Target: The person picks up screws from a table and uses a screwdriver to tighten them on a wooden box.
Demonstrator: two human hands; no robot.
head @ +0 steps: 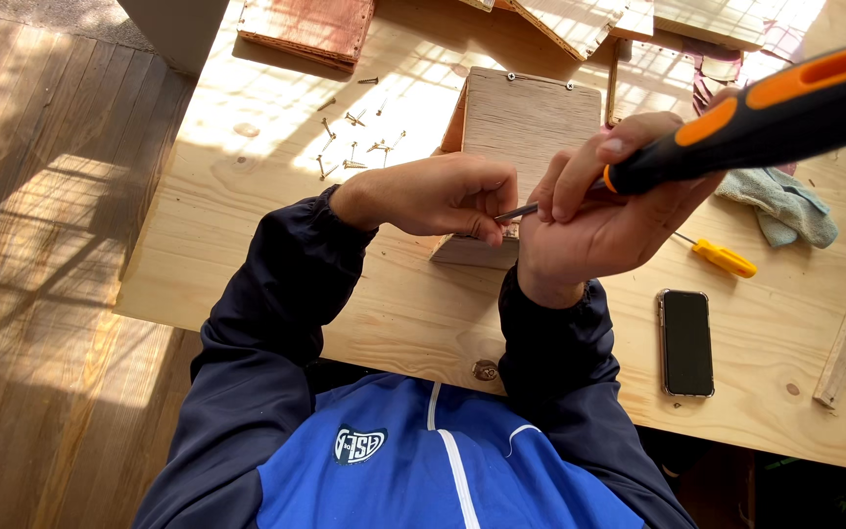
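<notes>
- The wooden box (526,127) stands on the light wood table (403,313), right in front of the person; it is the landmark here.
- The screwdriver (736,113), black with orange inlays, is gripped in the right hand (604,220), fingers wrapped shut around the handle's lower end; its metal shaft points left toward the box's near edge.
- The left hand (443,194) is pinched closed on the shaft's tip, just at the box's near edge; whether a screw sits there cannot be told.
- Both hands are close together, almost touching, over the box's near side.
- Left of the box, loose screws (354,147) lie scattered.
- Right of the box lie a small yellow screwdriver (722,258), a grey-green glove (785,206) and, nearer the person, a dark phone (686,342).
- Beyond the box lie wooden boards (310,29).
</notes>
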